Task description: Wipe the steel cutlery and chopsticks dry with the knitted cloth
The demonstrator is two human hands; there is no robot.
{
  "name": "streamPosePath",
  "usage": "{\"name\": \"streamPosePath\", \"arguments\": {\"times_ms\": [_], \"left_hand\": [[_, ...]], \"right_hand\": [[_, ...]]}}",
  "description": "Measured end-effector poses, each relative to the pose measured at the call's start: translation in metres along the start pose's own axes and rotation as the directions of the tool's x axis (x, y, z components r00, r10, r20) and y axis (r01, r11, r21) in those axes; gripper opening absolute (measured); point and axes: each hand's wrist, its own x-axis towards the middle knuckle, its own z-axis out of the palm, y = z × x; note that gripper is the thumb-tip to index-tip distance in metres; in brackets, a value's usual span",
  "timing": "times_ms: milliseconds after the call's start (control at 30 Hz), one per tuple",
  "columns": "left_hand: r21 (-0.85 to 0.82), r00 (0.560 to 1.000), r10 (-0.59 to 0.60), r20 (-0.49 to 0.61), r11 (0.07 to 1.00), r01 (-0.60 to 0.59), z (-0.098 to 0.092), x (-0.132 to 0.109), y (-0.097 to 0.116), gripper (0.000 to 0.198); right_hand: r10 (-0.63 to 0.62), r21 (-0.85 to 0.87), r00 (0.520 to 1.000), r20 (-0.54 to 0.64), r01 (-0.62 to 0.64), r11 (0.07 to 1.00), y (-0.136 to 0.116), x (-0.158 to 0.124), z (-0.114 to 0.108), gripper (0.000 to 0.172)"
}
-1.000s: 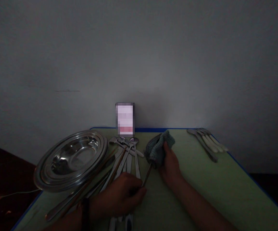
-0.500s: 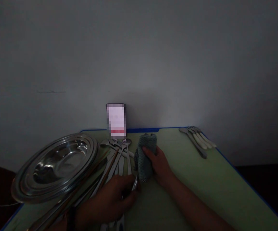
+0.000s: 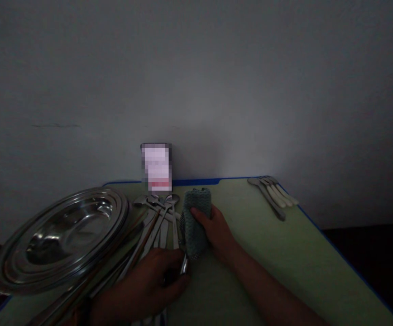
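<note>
My right hand (image 3: 215, 226) is closed around a folded grey-green cloth (image 3: 197, 226), thumb on its near face. From the cloth's lower left edge a shiny metal utensil handle (image 3: 184, 265) sticks out, pinched between the thumb and fingers of my left hand (image 3: 160, 276). The utensil's other end is hidden, so its kind does not show. Beyond and beneath my left hand lies a pile of loose cutlery (image 3: 155, 222), with spoons, flat metal handles and brown sticks among it.
Stacked shiny metal dishes (image 3: 67, 240) stand on the left of the pale green table (image 3: 244, 280). A lit phone (image 3: 156, 167) with a blurred screen leans against the wall (image 3: 251, 90). At the back right lie a spoon (image 3: 267, 199) and several pale-handled forks (image 3: 281, 194).
The view has turned slightly right, so the table's things appear further left. My hands keep their grip on the cloth and the utensil, with little visible shift between them.
</note>
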Motion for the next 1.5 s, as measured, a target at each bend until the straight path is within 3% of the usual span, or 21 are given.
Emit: {"name": "streamPosePath", "arguments": {"times_ms": [267,400,600,767,933,1033,1167,1333,1500], "left_hand": [[-0.088,0.999,0.029,-0.025,0.996,-0.031,-0.001,-0.001,-0.002,0.015],[-0.152,1.000,0.019,-0.015,0.988,-0.021,-0.003,-0.001,-0.003,0.022],[-0.285,0.999,-0.032,-0.027,0.958,0.023,-0.005,0.001,-0.002,0.032],[-0.327,0.993,-0.108,-0.048,0.941,0.086,-0.005,0.004,-0.001,0.038],[-0.289,0.986,-0.147,-0.074,0.950,0.120,-0.003,0.005,-0.002,0.041],[-0.200,0.992,-0.095,-0.086,0.977,0.076,0.000,0.003,-0.003,0.040],[-0.008,0.998,-0.039,-0.047,0.999,0.038,0.000,0.000,-0.002,0.037],[0.044,0.999,0.002,-0.046,0.999,0.000,-0.002,-0.002,0.002,0.035],[-0.026,0.998,-0.015,-0.069,1.000,0.013,-0.001,-0.002,0.001,0.036]], "right_hand": [[0.065,0.207,0.981,-0.183,-0.026,0.978,0.002,0.006,-0.003,0.037],[0.077,0.228,0.964,-0.254,-0.017,0.974,0.005,0.012,-0.006,0.040],[0.080,0.245,0.979,-0.189,-0.032,0.969,0.008,0.010,-0.006,0.037],[0.107,0.118,0.989,-0.106,-0.095,0.988,0.006,-0.006,0.005,0.037],[0.131,0.124,0.991,-0.037,-0.126,0.984,0.007,-0.012,0.012,0.037],[0.186,0.217,0.979,-0.088,-0.163,0.962,0.006,-0.007,0.011,0.038],[0.159,0.328,0.967,-0.200,-0.087,0.941,0.002,0.005,0.001,0.039],[0.046,0.207,0.956,-0.288,0.016,0.978,0.003,0.017,-0.014,0.039],[0.027,0.090,0.958,-0.285,-0.001,0.996,0.005,0.011,-0.010,0.039]]}}
